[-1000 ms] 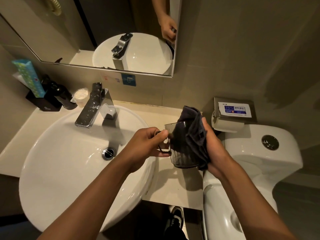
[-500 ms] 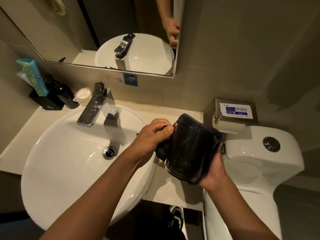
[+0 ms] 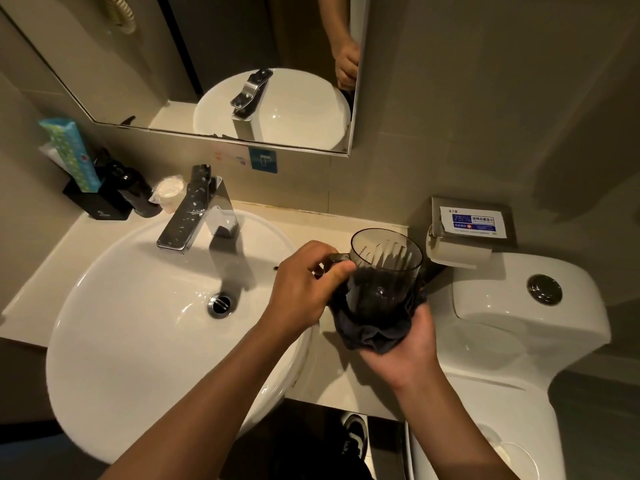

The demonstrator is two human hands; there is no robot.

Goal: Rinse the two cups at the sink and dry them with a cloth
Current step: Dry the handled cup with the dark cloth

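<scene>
Smoky translucent plastic cup (image 3: 384, 271), ribbed and upright (mouth open to the camera), sits above the beige counter (image 3: 349, 230) between sink and toilet. Left hand (image 3: 304, 289) pinches its handle; right hand (image 3: 403, 344) cups its base through a dark crumpled cloth (image 3: 369, 336). Round glossy white ceramic sink (image 3: 138, 323) lies left, under a water-spotted chrome faucet (image 3: 194, 211).

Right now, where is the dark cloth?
In the head view, the dark cloth is bunched under the smoky translucent cup, cradled in the right hand, right of the white basin.
</scene>
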